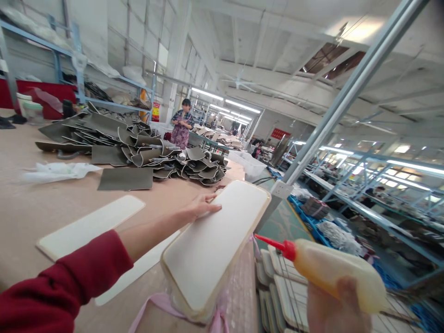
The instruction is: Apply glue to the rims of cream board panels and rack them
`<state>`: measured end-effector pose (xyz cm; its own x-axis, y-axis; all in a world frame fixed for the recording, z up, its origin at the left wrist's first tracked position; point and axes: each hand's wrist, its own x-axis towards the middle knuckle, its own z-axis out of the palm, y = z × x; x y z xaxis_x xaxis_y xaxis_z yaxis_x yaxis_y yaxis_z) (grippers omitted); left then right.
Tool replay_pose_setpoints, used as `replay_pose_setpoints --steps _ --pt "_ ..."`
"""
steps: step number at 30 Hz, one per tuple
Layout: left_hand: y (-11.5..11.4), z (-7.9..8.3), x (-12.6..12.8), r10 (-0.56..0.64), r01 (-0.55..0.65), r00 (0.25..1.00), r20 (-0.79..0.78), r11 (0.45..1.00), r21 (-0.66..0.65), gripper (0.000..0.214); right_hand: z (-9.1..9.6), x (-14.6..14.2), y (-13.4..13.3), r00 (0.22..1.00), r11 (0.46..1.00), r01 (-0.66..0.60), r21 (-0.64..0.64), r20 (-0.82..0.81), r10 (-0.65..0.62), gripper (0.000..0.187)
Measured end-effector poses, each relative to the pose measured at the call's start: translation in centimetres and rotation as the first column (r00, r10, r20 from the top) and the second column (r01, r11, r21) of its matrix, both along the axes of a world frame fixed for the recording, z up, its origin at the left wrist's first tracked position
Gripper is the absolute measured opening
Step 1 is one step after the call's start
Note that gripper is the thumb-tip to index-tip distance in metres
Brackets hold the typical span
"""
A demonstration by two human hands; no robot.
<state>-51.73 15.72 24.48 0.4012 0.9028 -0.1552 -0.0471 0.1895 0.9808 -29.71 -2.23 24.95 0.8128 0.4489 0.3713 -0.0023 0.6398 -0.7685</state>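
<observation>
My left hand [203, 207] reaches across a white rounded-corner panel [215, 245] with yellowish edges, which sits at the table's right side. Its thumb lies on the panel's top face and the other fingers go over the far left edge, partly hidden. In my right hand [338, 300] is a squeeze bottle [338, 268] of yellowish liquid with a red nozzle. The bottle is tilted nearly level, its tip pointing left, a little apart from the panel's right edge. Under and beside the panel show pink ribbon strips [161, 305].
Flat pale panels [92, 226] lie on the table [21, 185] to the left. Behind is a heap of grey-brown pieces [159, 152]. Below right, a wire rack holds several white panels [287, 296]. A slanted metal post [333, 115] rises at the right. Another person [182, 125] stands farther back.
</observation>
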Motion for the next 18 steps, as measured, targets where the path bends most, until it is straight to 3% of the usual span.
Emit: replay_pose_setpoints --steps 5,9,14,16,18 --pt "-0.6 0.3 0.3 -0.039 0.039 0.999 0.005 0.999 0.03 0.081 0.4 0.9 1.4 0.998 0.998 0.021 0.057 -0.055 -0.018 0.053" --pt "-0.7 0.4 0.2 -0.059 0.058 0.997 0.045 0.998 0.034 0.085 -1.0 0.5 0.9 0.991 1.0 0.022 -0.015 -0.132 -0.024 0.062" --pt "-0.5 0.2 -0.1 -0.03 0.029 0.999 0.035 0.999 0.034 0.085 -3.7 -1.4 -1.2 0.946 0.957 -0.21 -0.202 -0.289 0.147 0.061" --pt "-0.6 0.1 0.0 0.002 -0.002 1.0 0.007 0.999 0.04 0.085 -3.7 -1.7 -1.4 0.924 0.941 -0.274 -0.199 -0.326 0.2 0.058" --pt "-0.8 -0.1 0.5 0.004 -0.004 1.0 -0.01 0.999 0.046 0.086 -2.7 -1.5 -0.6 0.94 0.962 -0.25 -0.113 -0.267 0.213 0.062"
